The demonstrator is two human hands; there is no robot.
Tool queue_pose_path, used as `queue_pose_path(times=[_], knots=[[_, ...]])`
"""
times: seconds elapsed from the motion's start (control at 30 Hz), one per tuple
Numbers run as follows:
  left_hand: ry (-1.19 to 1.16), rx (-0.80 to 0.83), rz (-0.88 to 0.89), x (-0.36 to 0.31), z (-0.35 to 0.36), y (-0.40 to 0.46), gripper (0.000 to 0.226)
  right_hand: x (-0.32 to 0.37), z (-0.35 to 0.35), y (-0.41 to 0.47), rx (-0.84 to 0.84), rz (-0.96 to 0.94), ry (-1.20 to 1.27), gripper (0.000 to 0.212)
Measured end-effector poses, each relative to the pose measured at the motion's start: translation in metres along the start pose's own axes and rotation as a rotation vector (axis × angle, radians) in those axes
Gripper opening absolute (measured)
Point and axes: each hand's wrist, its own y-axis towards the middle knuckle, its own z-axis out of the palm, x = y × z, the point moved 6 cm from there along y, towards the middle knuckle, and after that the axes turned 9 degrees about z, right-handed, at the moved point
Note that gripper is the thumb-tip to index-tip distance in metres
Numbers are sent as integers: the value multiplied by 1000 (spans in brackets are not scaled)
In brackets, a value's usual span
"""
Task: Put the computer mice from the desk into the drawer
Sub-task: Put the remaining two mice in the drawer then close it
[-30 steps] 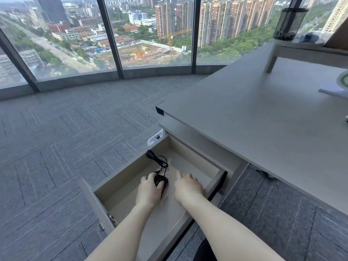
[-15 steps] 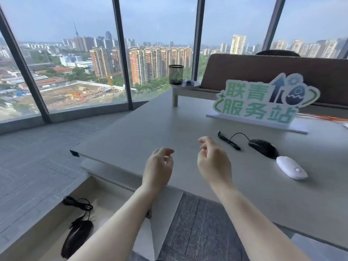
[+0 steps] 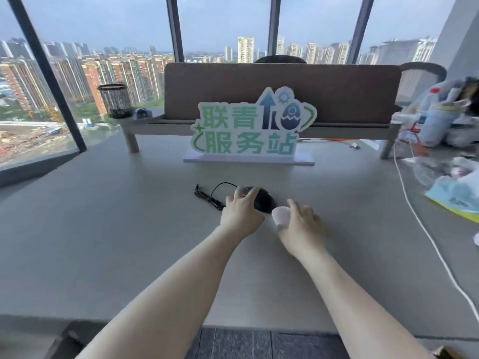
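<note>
Risk first: snagging of the thin black cable (image 3: 207, 196), bundled loosely on the pale grey desk top (image 3: 108, 229) to the left of the glossy black corded mouse (image 3: 263, 202), likely if lifted by the body alone, dragging or dangling on the way down to the drawer, out of view here. Also possible: a slip of the smooth white oval wireless mouse (image 3: 281, 215) from a shallow hold, or a knock between the two mice, lying just beside each other. Left hand (image 3: 241, 216) draped over the near left side of the black mouse, fingers spread and touching its top, not yet closed round it. Right hand (image 3: 302, 226) cupped over the white mouse from the right, only the mouse's left end showing; grip closed or not, cannot tell. Both mice on the desk, in front of the green and white cut-out sign (image 3: 248, 130).
</note>
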Motion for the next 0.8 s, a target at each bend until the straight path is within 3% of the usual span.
queue_pose_path(times=[0.17, 0.37, 0.53, 0.63, 0.8], knots=[[83, 115, -18, -8, 26, 41, 56, -12, 1, 7, -15, -82, -5, 60], [80, -121, -74, 2, 17, 41, 18, -16, 0, 14, -84, -100, -46, 58], [63, -211, -193, 17, 4, 13, 45, -14, 0, 7, -100, -123, 19, 48], [7, -251, -187, 24, -17, -11, 43, 2, -11, -10, -111, -158, 156, 47], [-92, -465, -111, 40, -95, -74, 38, 58, -23, -57, -59, -251, 324, 47]])
